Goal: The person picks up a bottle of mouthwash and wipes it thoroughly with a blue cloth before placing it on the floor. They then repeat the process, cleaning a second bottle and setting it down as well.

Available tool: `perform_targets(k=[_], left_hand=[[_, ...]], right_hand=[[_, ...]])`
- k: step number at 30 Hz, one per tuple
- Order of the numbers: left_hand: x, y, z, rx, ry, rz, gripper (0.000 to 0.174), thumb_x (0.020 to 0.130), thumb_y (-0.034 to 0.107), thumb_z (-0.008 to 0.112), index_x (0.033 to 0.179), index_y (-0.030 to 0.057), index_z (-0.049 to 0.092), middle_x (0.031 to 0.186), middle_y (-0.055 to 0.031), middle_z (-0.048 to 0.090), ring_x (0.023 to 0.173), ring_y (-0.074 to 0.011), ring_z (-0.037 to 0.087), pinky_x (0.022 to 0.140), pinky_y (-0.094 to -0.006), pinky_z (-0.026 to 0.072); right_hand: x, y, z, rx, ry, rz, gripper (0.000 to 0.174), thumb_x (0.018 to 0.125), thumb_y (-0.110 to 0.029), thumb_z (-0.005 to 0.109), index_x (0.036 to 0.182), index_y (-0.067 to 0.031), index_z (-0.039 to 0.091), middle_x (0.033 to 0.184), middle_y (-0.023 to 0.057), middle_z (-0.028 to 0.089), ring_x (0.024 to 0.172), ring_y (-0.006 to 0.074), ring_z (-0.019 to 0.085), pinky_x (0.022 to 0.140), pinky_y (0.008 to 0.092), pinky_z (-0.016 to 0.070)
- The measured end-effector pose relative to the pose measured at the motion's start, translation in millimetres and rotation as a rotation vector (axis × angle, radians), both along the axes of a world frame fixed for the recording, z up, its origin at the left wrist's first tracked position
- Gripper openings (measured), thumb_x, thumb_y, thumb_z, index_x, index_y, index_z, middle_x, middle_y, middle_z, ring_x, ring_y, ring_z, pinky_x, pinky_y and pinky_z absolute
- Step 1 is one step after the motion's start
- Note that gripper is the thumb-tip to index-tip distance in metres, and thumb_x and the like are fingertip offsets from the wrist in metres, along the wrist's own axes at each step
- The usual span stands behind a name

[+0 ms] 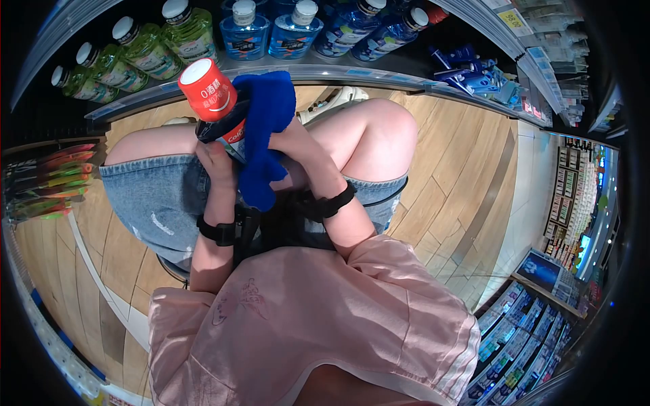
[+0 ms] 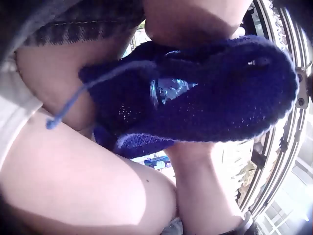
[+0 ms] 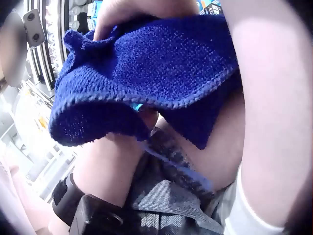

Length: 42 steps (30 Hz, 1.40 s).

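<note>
In the head view, a mouthwash bottle [image 1: 234,128] with a red cap [image 1: 208,90] tilts above the lap, cap end forward and left. My left hand [image 1: 218,164] grips the side of the bottle, thumb lying along it. A blue cleaning cloth [image 1: 265,125] is draped over the bottle's right side, and my right hand [image 1: 291,141] holds it there, its fingers mostly covered. In the right wrist view, the right hand [image 3: 142,11] pinches a fold of the cloth [image 3: 161,58]. A bit of the bottle [image 2: 171,90] shows through a gap in the left wrist view.
Ahead, a low shelf holds green bottles [image 1: 139,54] and blue bottles [image 1: 294,30], with blue packets [image 1: 477,76] to their right. Bare knees [image 1: 386,128] flank the hands above the wooden floor [image 1: 460,183]. Bright packages [image 1: 51,179] stand at the left.
</note>
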State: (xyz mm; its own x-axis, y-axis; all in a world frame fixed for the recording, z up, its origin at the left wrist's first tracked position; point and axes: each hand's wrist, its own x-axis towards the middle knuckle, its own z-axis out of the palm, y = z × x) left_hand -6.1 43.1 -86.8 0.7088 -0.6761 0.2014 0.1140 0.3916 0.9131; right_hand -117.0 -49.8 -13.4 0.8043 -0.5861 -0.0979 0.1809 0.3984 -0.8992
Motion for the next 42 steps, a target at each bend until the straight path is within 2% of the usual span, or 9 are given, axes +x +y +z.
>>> perform_targets(k=[2, 6, 15, 17, 20, 24, 28, 31, 42], left_hand=[[3.7, -3.2, 4.5, -0.007, -0.099, -0.029, 0.053, 0.085, 0.039, 0.044, 0.115, -0.0046, 0.042, 0.106, -0.0132, 0.052, 0.094, -0.0189, 0.051, 0.083, -0.0327, 0.0385], [-4.5, -25.6, 68.2, 0.077, -0.248, 0.253, 0.053, 0.086, 0.030, 0.041, 0.125, -0.0056, 0.031, 0.113, -0.0153, 0.047, 0.101, -0.0198, 0.048, 0.089, -0.0305, 0.0349], [-4.4, -21.1, 44.9, 0.107, 0.104, -0.185, 0.066, 0.089, 0.040, 0.035, 0.131, -0.0055, 0.015, 0.121, -0.0174, 0.042, 0.106, -0.0204, 0.046, 0.091, -0.0315, 0.0351], [7.2, -25.8, 33.3, 0.192, -0.094, -0.250, 0.071, 0.087, 0.041, 0.041, 0.134, -0.0015, 0.007, 0.129, -0.0172, 0.032, 0.111, -0.0204, 0.042, 0.092, -0.0313, 0.0339], [2.8, -27.6, 16.3, 0.166, -0.013, -0.272, 0.070, 0.087, 0.030, 0.046, 0.135, 0.0017, 0.003, 0.131, -0.0164, 0.027, 0.113, -0.0206, 0.039, 0.093, -0.0315, 0.0336], [-12.3, -28.5, 39.6, 0.260, 0.092, -0.323, 0.067, 0.086, 0.014, 0.047, 0.135, 0.0040, 0.002, 0.128, -0.0157, 0.029, 0.111, -0.0207, 0.040, 0.094, -0.0320, 0.0338], [-9.8, -35.8, 46.9, 0.355, -0.279, -0.332, 0.065, 0.087, 0.009, 0.045, 0.135, 0.0067, 0.001, 0.128, -0.0159, 0.030, 0.109, -0.0204, 0.042, 0.094, -0.0326, 0.0350], [-14.3, -35.0, 57.9, 0.213, 0.198, -0.443, 0.062, 0.088, 0.007, 0.041, 0.135, 0.0095, 0.002, 0.128, -0.0163, 0.030, 0.109, -0.0204, 0.042, 0.093, -0.0330, 0.0363], [-16.4, -30.6, 42.1, 0.144, -0.043, -0.443, 0.058, 0.087, 0.005, 0.040, 0.135, 0.0114, 0.009, 0.132, -0.0129, 0.026, 0.116, -0.0199, 0.035, 0.099, -0.0327, 0.0292]], right_hand=[[-3.0, -1.5, -6.6, 0.010, 0.009, 0.035, 0.051, 0.068, -0.007, 0.066, 0.113, -0.0015, 0.042, 0.099, 0.0022, 0.052, 0.090, 0.0089, 0.048, 0.076, 0.0234, 0.0424], [-4.1, 0.6, -11.0, 0.103, 0.000, 0.024, 0.048, 0.069, -0.005, 0.064, 0.112, -0.0018, 0.044, 0.100, 0.0023, 0.052, 0.090, 0.0089, 0.049, 0.076, 0.0232, 0.0425], [-2.3, 3.9, -10.7, 0.088, 0.060, 0.022, 0.045, 0.070, -0.006, 0.064, 0.111, -0.0027, 0.046, 0.101, 0.0039, 0.053, 0.092, 0.0108, 0.049, 0.078, 0.0248, 0.0424], [-2.9, 4.7, -9.9, 0.086, 0.053, 0.025, 0.045, 0.070, -0.007, 0.065, 0.111, -0.0029, 0.046, 0.101, 0.0041, 0.053, 0.092, 0.0115, 0.050, 0.079, 0.0255, 0.0424], [-2.5, 6.1, -7.2, 0.078, 0.037, -0.048, 0.043, 0.070, -0.007, 0.065, 0.109, -0.0028, 0.047, 0.100, 0.0041, 0.054, 0.092, 0.0120, 0.050, 0.078, 0.0264, 0.0427], [3.8, 9.1, -7.8, 0.060, 0.010, -0.242, 0.041, 0.070, -0.008, 0.066, 0.107, -0.0024, 0.048, 0.098, 0.0037, 0.054, 0.090, 0.0119, 0.051, 0.077, 0.0269, 0.0432], [5.3, 6.3, -11.6, 0.072, 0.015, -0.341, 0.041, 0.070, -0.008, 0.066, 0.106, -0.0015, 0.047, 0.097, 0.0045, 0.054, 0.089, 0.0126, 0.051, 0.076, 0.0271, 0.0432], [5.6, 7.4, -7.1, 0.044, 0.015, -0.426, 0.043, 0.070, -0.009, 0.067, 0.107, -0.0010, 0.046, 0.099, 0.0058, 0.053, 0.090, 0.0137, 0.051, 0.077, 0.0280, 0.0433], [-0.7, 15.2, -11.5, -0.239, 0.113, -0.422, 0.063, 0.066, -0.015, 0.071, 0.119, -0.0059, 0.039, 0.110, 0.0083, 0.050, 0.099, 0.0183, 0.051, 0.085, 0.0327, 0.0419]])
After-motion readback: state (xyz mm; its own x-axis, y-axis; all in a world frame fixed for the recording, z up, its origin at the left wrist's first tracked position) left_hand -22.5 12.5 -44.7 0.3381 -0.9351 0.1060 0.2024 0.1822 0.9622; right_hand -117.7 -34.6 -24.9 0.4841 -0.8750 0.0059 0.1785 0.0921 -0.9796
